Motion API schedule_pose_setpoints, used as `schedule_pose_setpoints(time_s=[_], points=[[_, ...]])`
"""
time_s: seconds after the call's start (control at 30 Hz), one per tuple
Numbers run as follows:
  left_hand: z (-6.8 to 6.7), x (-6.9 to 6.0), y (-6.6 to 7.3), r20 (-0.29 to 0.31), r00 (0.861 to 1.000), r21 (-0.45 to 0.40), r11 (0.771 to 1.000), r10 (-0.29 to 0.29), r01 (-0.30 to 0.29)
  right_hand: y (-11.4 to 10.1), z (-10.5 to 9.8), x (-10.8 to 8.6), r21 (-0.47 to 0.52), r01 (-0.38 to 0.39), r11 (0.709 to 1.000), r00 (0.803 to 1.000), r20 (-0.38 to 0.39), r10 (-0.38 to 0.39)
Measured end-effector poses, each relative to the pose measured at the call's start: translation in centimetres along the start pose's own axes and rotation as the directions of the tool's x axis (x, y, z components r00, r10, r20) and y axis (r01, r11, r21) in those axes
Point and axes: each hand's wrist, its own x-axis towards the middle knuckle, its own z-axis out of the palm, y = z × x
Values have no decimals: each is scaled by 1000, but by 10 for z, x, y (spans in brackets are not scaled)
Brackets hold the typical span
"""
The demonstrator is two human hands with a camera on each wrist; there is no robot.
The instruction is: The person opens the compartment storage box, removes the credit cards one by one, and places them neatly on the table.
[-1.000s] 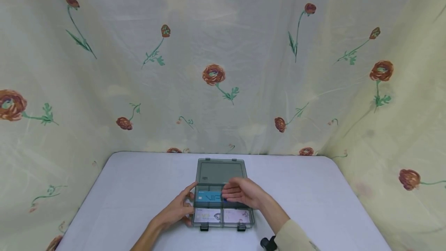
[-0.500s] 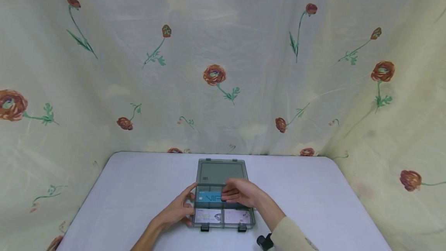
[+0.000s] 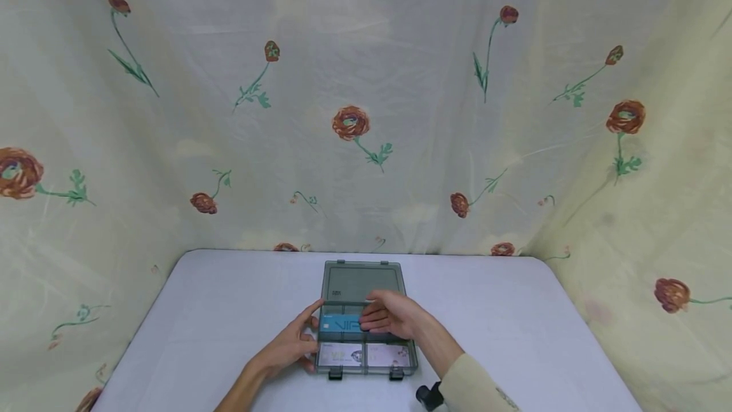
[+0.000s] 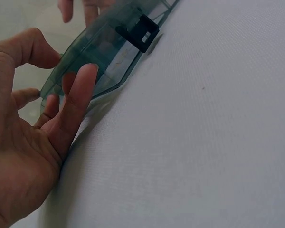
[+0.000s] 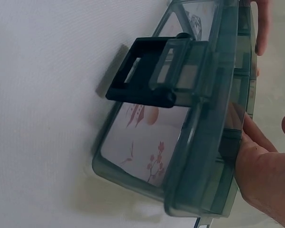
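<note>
A translucent grey-green plastic box (image 3: 366,371) stands on the table with its lid (image 3: 366,281) laid back. My left hand (image 3: 291,343) grips its left side; in the left wrist view bent fingers (image 4: 35,45) touch the rim and the thumb lies by the wall. My right hand (image 3: 397,315) reaches in from the right, its fingertips on the right part of a blue card (image 3: 340,323) lettered VIP. Its thumb stands apart from the fingers; the box wall hides the fingertips in the right wrist view. Two pale printed cards (image 3: 338,355) lie in the front compartments.
Two dark latches (image 3: 335,374) hang from the box's front edge. A white cloth covers the table (image 3: 486,310). A floral curtain (image 3: 412,145) hangs behind and at both sides. A black wrist device (image 3: 430,395) shows by the right sleeve.
The right fingertips have shifted slightly left over the blue card, and the card sits a little further left. The right forearm has moved a little left. My left hand keeps its place.
</note>
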Motion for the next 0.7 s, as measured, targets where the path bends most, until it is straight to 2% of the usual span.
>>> schedule_pose_setpoints(time_s=[0.7], points=[[-1, 0, -1, 12, 1000, -18, 1000, 6, -6, 0, 1, 3, 35, -29, 999, 999, -20, 29]])
